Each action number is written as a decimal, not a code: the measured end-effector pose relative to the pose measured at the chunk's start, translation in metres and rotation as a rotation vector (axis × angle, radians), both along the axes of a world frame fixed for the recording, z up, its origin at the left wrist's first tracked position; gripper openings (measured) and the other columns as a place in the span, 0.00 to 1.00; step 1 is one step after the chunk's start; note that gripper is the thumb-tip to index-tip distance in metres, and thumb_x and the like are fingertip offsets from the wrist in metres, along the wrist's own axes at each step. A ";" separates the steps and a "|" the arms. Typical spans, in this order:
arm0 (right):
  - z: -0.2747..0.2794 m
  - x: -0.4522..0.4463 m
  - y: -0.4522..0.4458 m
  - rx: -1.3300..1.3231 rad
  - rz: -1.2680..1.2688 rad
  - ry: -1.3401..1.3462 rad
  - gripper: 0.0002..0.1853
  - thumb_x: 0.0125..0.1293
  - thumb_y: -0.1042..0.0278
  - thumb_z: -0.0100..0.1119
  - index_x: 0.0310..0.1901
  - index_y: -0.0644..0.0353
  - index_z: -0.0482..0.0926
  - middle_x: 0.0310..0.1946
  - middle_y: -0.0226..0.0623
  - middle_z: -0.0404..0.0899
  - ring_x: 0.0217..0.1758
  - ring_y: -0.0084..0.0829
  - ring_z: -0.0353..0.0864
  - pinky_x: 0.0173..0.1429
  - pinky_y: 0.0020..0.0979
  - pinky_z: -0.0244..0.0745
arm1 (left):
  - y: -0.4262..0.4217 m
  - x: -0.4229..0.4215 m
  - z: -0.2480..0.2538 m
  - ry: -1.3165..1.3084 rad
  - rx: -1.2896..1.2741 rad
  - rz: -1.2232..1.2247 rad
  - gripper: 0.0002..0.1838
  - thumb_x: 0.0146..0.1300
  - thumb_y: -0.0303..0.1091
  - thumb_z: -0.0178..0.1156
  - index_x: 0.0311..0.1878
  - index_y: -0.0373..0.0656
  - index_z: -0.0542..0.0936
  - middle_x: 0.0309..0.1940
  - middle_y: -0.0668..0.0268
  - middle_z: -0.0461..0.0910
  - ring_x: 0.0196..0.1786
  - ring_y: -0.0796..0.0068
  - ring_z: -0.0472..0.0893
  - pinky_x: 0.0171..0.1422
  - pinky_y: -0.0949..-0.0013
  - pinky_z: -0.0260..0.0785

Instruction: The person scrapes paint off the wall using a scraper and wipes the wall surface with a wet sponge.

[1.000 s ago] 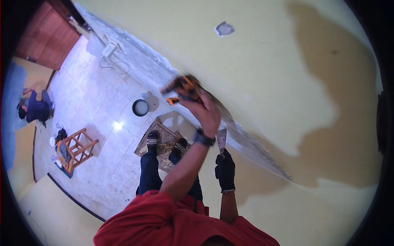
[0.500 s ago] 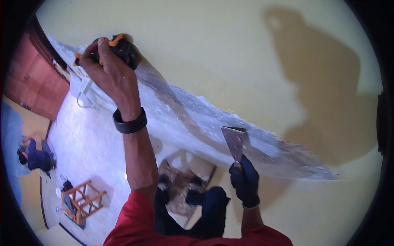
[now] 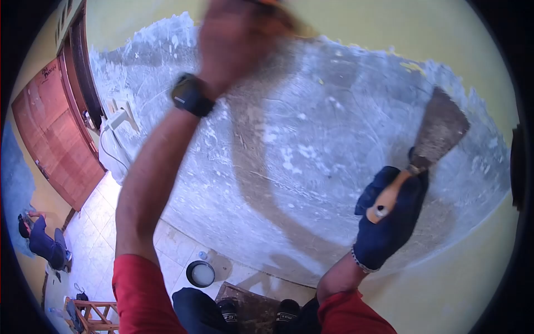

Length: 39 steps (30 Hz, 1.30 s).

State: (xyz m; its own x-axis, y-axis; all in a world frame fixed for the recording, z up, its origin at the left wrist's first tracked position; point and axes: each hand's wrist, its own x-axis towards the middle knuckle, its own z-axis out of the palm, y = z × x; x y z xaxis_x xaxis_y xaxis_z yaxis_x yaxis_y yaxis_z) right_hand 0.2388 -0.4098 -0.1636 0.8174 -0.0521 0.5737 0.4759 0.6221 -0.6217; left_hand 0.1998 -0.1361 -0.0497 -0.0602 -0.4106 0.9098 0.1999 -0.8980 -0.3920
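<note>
My left hand (image 3: 239,44), bare with a black watch (image 3: 192,96) on its wrist, is raised at the top of the view. It is blurred, with something black and orange at its fingers, partly cut off by the top edge. Lower right, my right hand (image 3: 392,220) in a dark glove is wrapped round the wooden handle of a scraper (image 3: 442,125). The scraper's wide, stained blade points up and right, in front of the scraped grey wall patch (image 3: 317,150). Whether the blade touches the wall cannot be told.
Below are a black bucket (image 3: 201,274) of whitish contents and a worn board (image 3: 250,306) under my feet. A wooden stool (image 3: 97,316), a reddish door (image 3: 58,133) and a crouching person (image 3: 44,239) are at the left. A socket box with a cable (image 3: 115,121) is near the door.
The view has turned toward the wall, and the grey patch looks larger. Both hands appear higher and nearer the wall patch; the scraper now tilts up to the right.
</note>
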 end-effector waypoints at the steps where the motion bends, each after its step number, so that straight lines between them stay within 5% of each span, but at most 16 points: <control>1: -0.001 -0.001 -0.004 0.017 0.003 -0.006 0.20 0.71 0.58 0.50 0.56 0.62 0.67 0.26 0.40 0.76 0.17 0.24 0.71 0.16 0.24 0.64 | 0.026 -0.013 0.009 -0.011 -0.287 -0.219 0.12 0.56 0.46 0.63 0.37 0.51 0.82 0.37 0.64 0.82 0.39 0.62 0.79 0.45 0.62 0.69; 6: 0.002 0.006 -0.016 -0.134 0.109 0.005 0.17 0.70 0.59 0.51 0.54 0.62 0.70 0.25 0.37 0.77 0.15 0.21 0.69 0.16 0.22 0.61 | 0.097 -0.041 0.023 -0.575 -1.093 0.025 0.27 0.61 0.53 0.55 0.48 0.33 0.73 0.50 0.39 0.71 0.49 0.44 0.78 0.51 0.50 0.71; 7: 0.003 0.005 -0.017 -0.216 0.071 -0.017 0.17 0.70 0.59 0.51 0.53 0.61 0.70 0.24 0.37 0.76 0.14 0.20 0.69 0.15 0.22 0.60 | 0.088 -0.030 0.013 -0.371 -0.795 0.602 0.30 0.60 0.56 0.55 0.49 0.35 0.71 0.50 0.40 0.72 0.49 0.43 0.77 0.51 0.48 0.71; 11: 0.016 -0.003 -0.025 0.241 0.151 0.186 0.16 0.71 0.59 0.50 0.50 0.63 0.73 0.23 0.35 0.76 0.14 0.19 0.68 0.16 0.21 0.59 | -0.067 0.017 0.027 -0.239 -0.866 -0.330 0.27 0.60 0.54 0.59 0.52 0.41 0.71 0.40 0.55 0.78 0.45 0.53 0.79 0.44 0.54 0.72; 12: 0.025 -0.011 -0.025 0.183 -0.167 0.169 0.17 0.71 0.59 0.49 0.53 0.62 0.73 0.27 0.36 0.77 0.14 0.19 0.67 0.16 0.20 0.59 | -0.095 0.046 0.026 -0.186 -0.683 -0.352 0.25 0.60 0.52 0.61 0.49 0.40 0.71 0.36 0.56 0.79 0.41 0.53 0.80 0.43 0.54 0.72; 14: 0.006 0.004 -0.058 0.286 0.073 0.004 0.19 0.72 0.58 0.48 0.58 0.59 0.68 0.31 0.37 0.77 0.14 0.19 0.65 0.16 0.19 0.60 | -0.161 0.093 0.021 -0.109 -0.183 -0.420 0.22 0.52 0.35 0.58 0.47 0.30 0.70 0.29 0.55 0.75 0.32 0.58 0.75 0.36 0.59 0.68; 15: -0.002 0.011 -0.074 0.386 0.318 -0.152 0.22 0.72 0.58 0.47 0.64 0.57 0.63 0.35 0.39 0.77 0.14 0.20 0.63 0.16 0.19 0.60 | -0.203 0.105 0.018 0.110 -0.264 -0.361 0.19 0.51 0.33 0.56 0.44 0.29 0.73 0.33 0.53 0.75 0.36 0.58 0.75 0.38 0.57 0.68; 18: -0.003 0.008 -0.095 0.394 0.181 -0.157 0.22 0.73 0.57 0.47 0.64 0.56 0.62 0.31 0.36 0.74 0.17 0.20 0.65 0.18 0.19 0.62 | -0.258 0.126 -0.001 0.029 0.025 -0.567 0.06 0.49 0.33 0.59 0.33 0.47 0.80 0.39 0.62 0.73 0.44 0.61 0.74 0.45 0.59 0.68; 21: 0.023 -0.005 -0.074 0.421 -0.141 0.106 0.19 0.73 0.57 0.45 0.60 0.57 0.66 0.32 0.35 0.74 0.16 0.20 0.65 0.17 0.19 0.62 | -0.231 0.117 -0.001 0.008 -0.002 -0.545 0.03 0.50 0.33 0.60 0.29 0.48 0.80 0.38 0.62 0.74 0.42 0.61 0.75 0.44 0.58 0.69; 23: 0.002 0.018 -0.073 -0.081 -0.341 -0.176 0.19 0.73 0.59 0.44 0.59 0.59 0.70 0.25 0.34 0.74 0.18 0.19 0.70 0.20 0.20 0.65 | -0.186 0.098 -0.009 -0.089 -0.151 -0.574 0.10 0.46 0.29 0.63 0.35 0.43 0.79 0.36 0.59 0.76 0.38 0.59 0.76 0.39 0.59 0.72; 25: -0.004 0.039 -0.077 -0.567 -0.402 -0.472 0.25 0.72 0.59 0.47 0.66 0.61 0.65 0.33 0.36 0.78 0.25 0.22 0.75 0.26 0.22 0.71 | -0.144 0.054 -0.031 -0.059 -0.503 -0.543 0.12 0.48 0.31 0.66 0.37 0.41 0.78 0.35 0.59 0.76 0.35 0.59 0.78 0.39 0.62 0.74; 28: 0.032 0.011 -0.047 -0.774 -0.144 -0.290 0.25 0.71 0.63 0.46 0.67 0.61 0.64 0.23 0.31 0.74 0.23 0.19 0.72 0.27 0.23 0.70 | -0.115 0.018 -0.092 -0.020 -0.981 -0.954 0.11 0.61 0.34 0.63 0.40 0.37 0.75 0.31 0.62 0.79 0.29 0.78 0.79 0.38 0.76 0.73; 30: 0.046 0.013 -0.039 -0.874 -0.248 -0.404 0.25 0.71 0.64 0.45 0.67 0.59 0.64 0.21 0.30 0.71 0.22 0.19 0.70 0.28 0.24 0.69 | -0.130 0.002 -0.133 0.156 -1.219 -0.878 0.11 0.62 0.34 0.62 0.42 0.37 0.74 0.28 0.65 0.78 0.30 0.78 0.78 0.37 0.75 0.71; 32: 0.059 0.026 -0.037 -1.088 -0.538 -0.749 0.25 0.69 0.66 0.47 0.68 0.55 0.65 0.19 0.27 0.67 0.23 0.17 0.66 0.29 0.25 0.69 | -0.149 0.009 -0.164 0.196 -1.057 -0.929 0.12 0.63 0.34 0.61 0.45 0.39 0.74 0.33 0.66 0.78 0.33 0.80 0.76 0.37 0.75 0.69; 33: 0.070 0.023 -0.040 -1.182 -0.676 -0.907 0.22 0.69 0.64 0.51 0.63 0.58 0.69 0.45 0.48 0.82 0.40 0.46 0.83 0.42 0.40 0.78 | -0.166 -0.002 -0.165 0.352 -1.222 -1.153 0.13 0.65 0.35 0.60 0.49 0.41 0.75 0.36 0.65 0.77 0.36 0.80 0.76 0.40 0.74 0.70; 39: 0.125 -0.012 -0.053 -1.567 -0.755 -1.011 0.22 0.67 0.61 0.52 0.63 0.54 0.71 0.51 0.48 0.78 0.53 0.47 0.79 0.54 0.36 0.73 | -0.185 -0.002 -0.163 0.488 -1.053 -1.354 0.21 0.65 0.39 0.60 0.59 0.43 0.74 0.42 0.54 0.72 0.44 0.65 0.75 0.48 0.64 0.69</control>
